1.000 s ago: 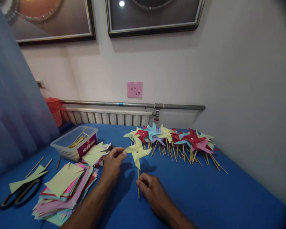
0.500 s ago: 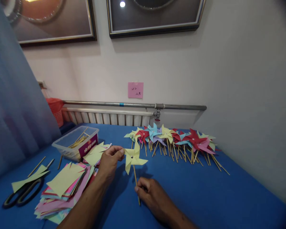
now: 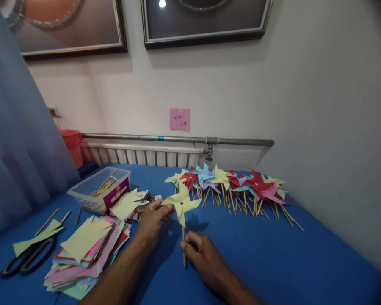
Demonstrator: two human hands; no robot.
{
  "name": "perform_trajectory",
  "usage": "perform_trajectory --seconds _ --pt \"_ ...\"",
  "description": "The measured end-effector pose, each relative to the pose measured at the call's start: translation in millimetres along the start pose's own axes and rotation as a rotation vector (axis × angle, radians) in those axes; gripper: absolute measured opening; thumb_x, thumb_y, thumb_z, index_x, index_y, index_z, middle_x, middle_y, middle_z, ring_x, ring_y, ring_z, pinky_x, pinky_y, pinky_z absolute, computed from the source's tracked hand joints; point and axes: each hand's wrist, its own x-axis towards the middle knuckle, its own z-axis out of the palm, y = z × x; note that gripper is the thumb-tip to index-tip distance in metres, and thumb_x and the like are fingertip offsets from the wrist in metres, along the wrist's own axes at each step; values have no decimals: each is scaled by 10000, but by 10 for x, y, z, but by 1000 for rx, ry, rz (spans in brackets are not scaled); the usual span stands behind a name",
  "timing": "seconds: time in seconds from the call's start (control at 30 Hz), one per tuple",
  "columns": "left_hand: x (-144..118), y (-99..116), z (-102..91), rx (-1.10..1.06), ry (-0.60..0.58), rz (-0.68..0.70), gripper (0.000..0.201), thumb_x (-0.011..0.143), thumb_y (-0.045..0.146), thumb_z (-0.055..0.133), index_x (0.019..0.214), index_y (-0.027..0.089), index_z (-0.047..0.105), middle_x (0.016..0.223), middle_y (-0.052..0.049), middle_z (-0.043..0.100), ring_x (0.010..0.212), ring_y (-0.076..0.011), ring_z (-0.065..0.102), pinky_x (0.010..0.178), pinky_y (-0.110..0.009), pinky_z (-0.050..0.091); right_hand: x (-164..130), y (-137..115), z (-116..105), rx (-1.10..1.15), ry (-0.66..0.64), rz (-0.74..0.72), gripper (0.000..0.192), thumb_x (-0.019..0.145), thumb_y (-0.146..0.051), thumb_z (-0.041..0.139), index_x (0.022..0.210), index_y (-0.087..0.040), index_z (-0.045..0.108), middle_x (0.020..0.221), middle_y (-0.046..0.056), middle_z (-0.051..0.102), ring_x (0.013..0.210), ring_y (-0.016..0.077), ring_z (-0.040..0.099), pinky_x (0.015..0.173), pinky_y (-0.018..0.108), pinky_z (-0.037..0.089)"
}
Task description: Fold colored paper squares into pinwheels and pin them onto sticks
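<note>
A pale yellow paper pinwheel (image 3: 182, 204) on a thin wooden stick stands upright before me, a pin at its centre. My right hand (image 3: 200, 252) is closed round the lower part of the stick. At the pinwheel's left blade, my left hand (image 3: 156, 217) has its thumb and fingers drawn together; the blade partly covers the fingertips. Just left of that hand lie cut yellow sheets (image 3: 127, 203) and, partly hidden behind it, small metal pins (image 3: 147, 199). Below them is a stack of coloured paper squares (image 3: 85, 239) with slit corners.
Finished pinwheels (image 3: 222, 178) in several colours lie in a row at the back right. A clear plastic box (image 3: 79, 195) of sticks stands at the left. Black-handled scissors (image 3: 38, 256) lie under a folded yellow paper (image 3: 40, 237). A blue cloth (image 3: 266, 262) covers the table.
The pinwheel's blades have turned, and its stick is now nearly vertical. My left hand has shifted slightly right and down, uncovering the pins. My right hand keeps its hold on the stick.
</note>
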Motion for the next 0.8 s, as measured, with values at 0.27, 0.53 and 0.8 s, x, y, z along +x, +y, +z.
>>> perform_trajectory --seconds 0.27,0.53,0.8 --pt "20 31 0 21 179 34 394 663 441 787 921 152 714 796 -41 718 663 -152 608 632 -263 436 9 -12 -9 -10 6 10 240 909 -322 550 697 -220 501 632 -61 449 610 126 416 590 251 320" --pt "44 48 -55 230 164 143 222 696 399 720 676 183 676 609 16 593 617 -139 503 633 -263 388 7 21 0 0 37 4 257 935 -336 552 712 -216 507 631 -62 447 605 123 419 592 251 324" --pt "-54 -79 111 294 -62 58 224 678 374 690 585 197 586 559 33 501 563 -123 412 571 -254 305 46 79 -23 10 96 -5 268 930 -368 554 711 -219 514 638 -54 473 626 133 446 614 257 343"
